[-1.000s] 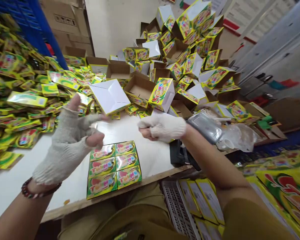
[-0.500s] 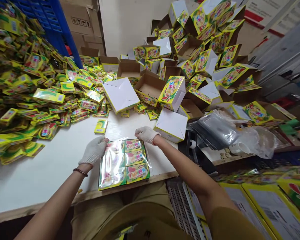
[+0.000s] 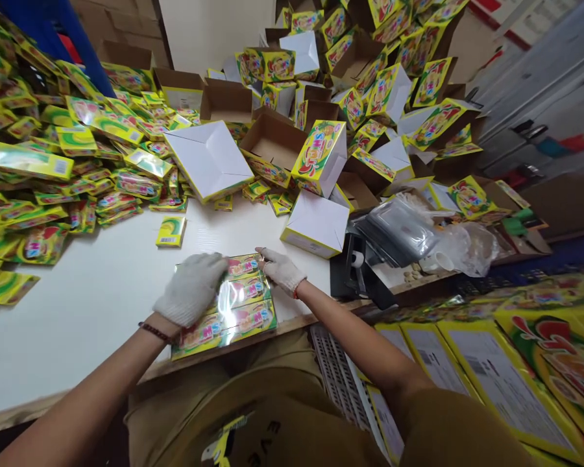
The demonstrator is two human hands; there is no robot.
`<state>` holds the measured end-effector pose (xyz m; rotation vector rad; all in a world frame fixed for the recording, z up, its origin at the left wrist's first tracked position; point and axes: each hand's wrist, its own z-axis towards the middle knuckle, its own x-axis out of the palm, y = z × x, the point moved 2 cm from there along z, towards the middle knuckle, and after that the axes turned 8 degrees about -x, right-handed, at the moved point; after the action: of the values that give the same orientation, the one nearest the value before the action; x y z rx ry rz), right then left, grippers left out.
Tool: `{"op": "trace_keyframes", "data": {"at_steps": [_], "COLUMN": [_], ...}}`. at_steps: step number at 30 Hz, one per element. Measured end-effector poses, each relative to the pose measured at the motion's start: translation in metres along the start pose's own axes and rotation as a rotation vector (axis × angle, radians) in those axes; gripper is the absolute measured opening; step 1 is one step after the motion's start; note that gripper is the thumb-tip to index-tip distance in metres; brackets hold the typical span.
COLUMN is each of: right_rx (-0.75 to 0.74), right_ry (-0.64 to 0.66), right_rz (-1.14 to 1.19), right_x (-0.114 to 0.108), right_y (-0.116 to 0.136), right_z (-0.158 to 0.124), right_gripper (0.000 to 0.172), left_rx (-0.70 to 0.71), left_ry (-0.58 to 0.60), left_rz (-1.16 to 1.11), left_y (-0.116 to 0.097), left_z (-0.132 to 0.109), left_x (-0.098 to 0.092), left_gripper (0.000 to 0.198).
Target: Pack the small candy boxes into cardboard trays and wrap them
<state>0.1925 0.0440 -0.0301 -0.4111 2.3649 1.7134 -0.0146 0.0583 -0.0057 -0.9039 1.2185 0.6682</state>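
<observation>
A flat set of small yellow-green boxes (image 3: 246, 292) under clear shiny film lies at the table's front edge. My left hand (image 3: 192, 290), in a whitish knitted glove, rests over the set's upper left part, its fingers together and pointing right. At the set's upper right corner is my right hand (image 3: 281, 269), gloved with bare fingertips, its thumb and fingers apart along the edge. A single small yellow box (image 3: 170, 231) lies on the white table (image 3: 102, 305) beyond my left hand.
Many small boxes (image 3: 43, 240) are piled at the left. Open cartons (image 3: 275, 146) are heaped at the back and right. Clear plastic sleeves (image 3: 401, 227) lie right of a black tape dispenser (image 3: 357, 269). Larger yellow boxes (image 3: 496, 370) stand at the lower right.
My left hand has moved from the film's upper left corner onto the top of the set. My right hand has slid down to its right edge and its fingers have spread. The view has shifted.
</observation>
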Motion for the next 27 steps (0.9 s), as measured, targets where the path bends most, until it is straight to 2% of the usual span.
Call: {"op": "trace_keyframes", "data": {"at_steps": [2,4,6,9,11,15,18,20,21,23,25,26,27], "right_rx": [-0.056,-0.086,-0.053,-0.011,-0.058,-0.186,-0.229,-0.289,-0.322,-0.359,-0.306,-0.240,-0.159], "right_ry": [-0.010,0.024,0.090,0.117,0.072,-0.011,0.003,-0.038,-0.121,-0.427,-0.777,-0.893,-0.943], "right_rz": [-0.031,-0.026,0.040,0.156,0.210,0.306,0.197,0.016,-0.093,-0.306,-0.445,-0.473,-0.478], "right_x": [0.001,0.002,0.005,0.011,0.016,0.030,0.024,0.001,-0.018,-0.064,-0.111,-0.131,-0.148], "right_y": [-0.006,-0.012,-0.020,-0.036,-0.050,-0.073,-0.076,-0.071,-0.067,-0.062,-0.063,-0.066,-0.071], "right_z": [-0.016,-0.040,-0.067,-0.101,-0.113,-0.117,-0.119,-0.123,-0.127,-0.137,-0.148,-0.151,-0.153], "right_gripper": [0.057,0.057,0.061,0.062,0.056,0.052,0.042,0.031,0.027,0.022,0.021,0.022,0.022], "left_rx": [0.140,0.181,0.201,0.217,0.211,0.191,0.187,0.197,0.204,0.218,0.229,0.233,0.237], "left_ry": [0.044,0.039,0.036,0.043,0.056,0.067,0.049,0.038,0.032,0.021,0.008,0.003,-0.001], "left_rz": [0.044,0.069,0.093,0.123,0.117,0.079,0.064,0.081,0.090,0.094,0.090,0.094,0.104], "left_y": [-0.029,-0.050,-0.061,-0.063,-0.061,-0.061,-0.063,-0.063,-0.062,-0.061,-0.059,-0.059,-0.059], "left_z": [0.007,0.012,0.014,0.014,0.013,0.013,0.014,0.015,0.015,0.016,0.017,0.017,0.017], "left_x": [0.006,0.011,0.015,0.017,0.017,0.017,0.017,0.018,0.020,0.023,0.025,0.026,0.026], "left_gripper": [0.036,0.039,0.042,0.049,0.054,0.063,0.064,0.063,0.063,0.065,0.067,0.067,0.067]}}
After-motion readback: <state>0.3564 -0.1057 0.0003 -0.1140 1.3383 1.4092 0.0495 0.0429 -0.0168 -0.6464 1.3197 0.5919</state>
